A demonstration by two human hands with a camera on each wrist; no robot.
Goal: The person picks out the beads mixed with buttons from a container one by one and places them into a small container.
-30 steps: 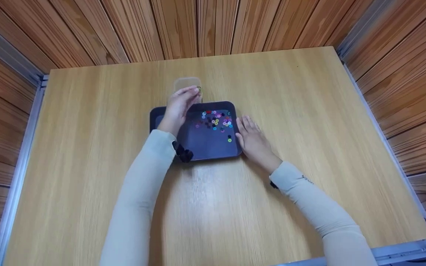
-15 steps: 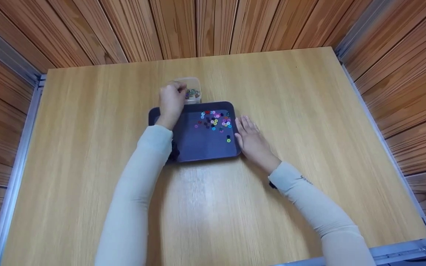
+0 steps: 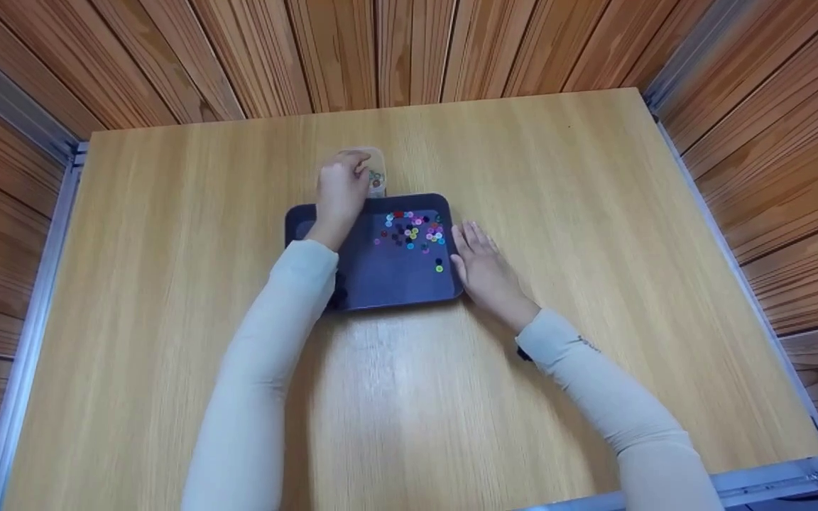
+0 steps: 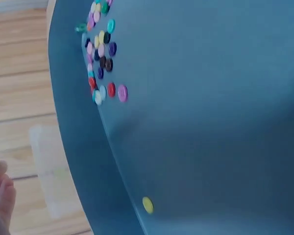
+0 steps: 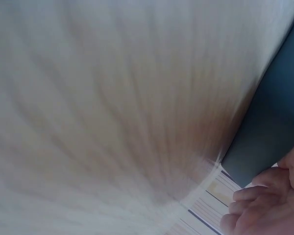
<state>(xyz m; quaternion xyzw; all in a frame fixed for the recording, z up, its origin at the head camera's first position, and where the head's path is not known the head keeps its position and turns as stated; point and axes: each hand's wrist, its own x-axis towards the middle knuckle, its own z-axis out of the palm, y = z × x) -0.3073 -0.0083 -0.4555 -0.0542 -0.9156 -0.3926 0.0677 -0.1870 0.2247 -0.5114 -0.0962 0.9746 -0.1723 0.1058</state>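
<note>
My left hand (image 3: 340,190) reaches over a small clear plastic container (image 3: 379,160) behind the tray, covering its left part. In the left wrist view, its curled fingers (image 4: 6,197) come close together beside the container; I cannot tell whether something sits between them. Small colored pieces (image 3: 375,178) show inside the container. Straight fingers of my right hand (image 3: 486,275) rest along the right wall of the dark blue tray (image 3: 391,287). Many-colored buttons (image 3: 416,223) lie scattered in the tray's back right part. A lone yellow button (image 4: 147,205) lies near the wall in the left wrist view.
Tray and container stand close together on a light wooden table (image 3: 565,213). Wood-plank walls (image 3: 409,53) rise at the back and sides. A metal rail (image 3: 771,479) runs along the front right edge. Black wrist gear (image 3: 338,292) overlaps the tray's left side.
My left hand swung left from above the container's right side, palm turning down, then shifted slightly back to the right over it. My right hand stayed against the tray.
</note>
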